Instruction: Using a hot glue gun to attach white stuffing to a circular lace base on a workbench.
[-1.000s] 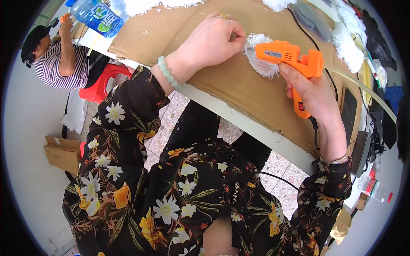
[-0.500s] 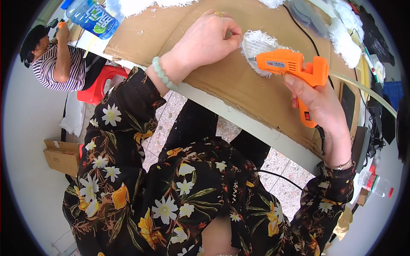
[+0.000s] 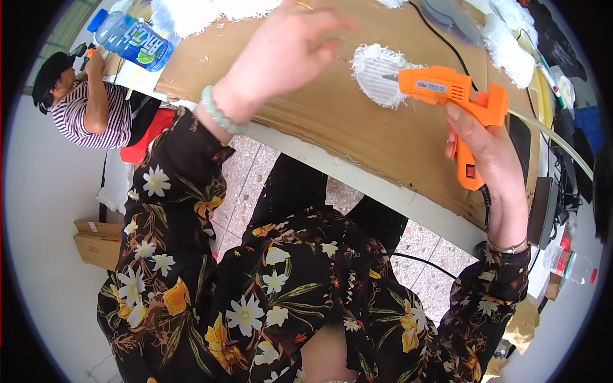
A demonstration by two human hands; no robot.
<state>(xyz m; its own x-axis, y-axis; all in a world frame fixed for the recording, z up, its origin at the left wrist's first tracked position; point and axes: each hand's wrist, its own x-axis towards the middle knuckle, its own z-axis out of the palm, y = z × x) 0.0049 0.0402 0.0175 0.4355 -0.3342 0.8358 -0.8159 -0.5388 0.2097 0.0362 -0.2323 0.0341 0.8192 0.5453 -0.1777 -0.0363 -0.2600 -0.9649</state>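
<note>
As right hand (image 3: 486,145) grips orange plastic glue gun (image 3: 452,89), I log left hand (image 3: 278,54) unclasped near frayed white oval patch (image 3: 375,71).

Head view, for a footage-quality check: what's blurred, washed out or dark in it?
In the head view, the left hand looks blurred, the orange glue gun sharper; white fluffy material at the top edge looks nearly washed out; the picture's corners go black.

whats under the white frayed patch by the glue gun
Brown cardboard shows around the white patch, which appears to lie on it. The glue gun covers part of the patch's right edge in this view. Anything directly beneath the patch is hidden.
</note>
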